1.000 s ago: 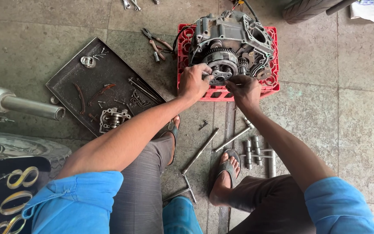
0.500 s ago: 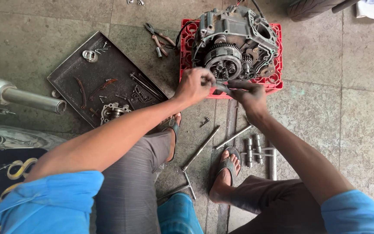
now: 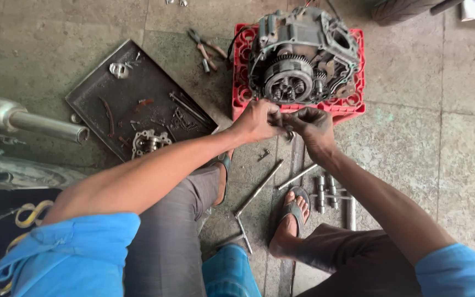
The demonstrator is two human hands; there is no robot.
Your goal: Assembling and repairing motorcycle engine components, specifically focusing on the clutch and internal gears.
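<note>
Below the engine (image 3: pixel 303 60) on its red crate (image 3: pixel 353 104), the left hand (image 3: pixel 257 121) and right hand (image 3: pixel 311 124) meet, fingers pinched on a small part, mostly hidden. Best practice: grip it firmly, keeping it over the crate's near edge, clear of loose bolts (image 3: pixel 325 192) on the floor (image 3: pixel 424 143).

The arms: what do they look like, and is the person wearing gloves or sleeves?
No gloves: the left hand and right hand are bare and look smudged with grime. Both arms are bare from wrist to above the elbow. Short blue sleeves cover the upper arms. No watch, rings or bands show.
</note>
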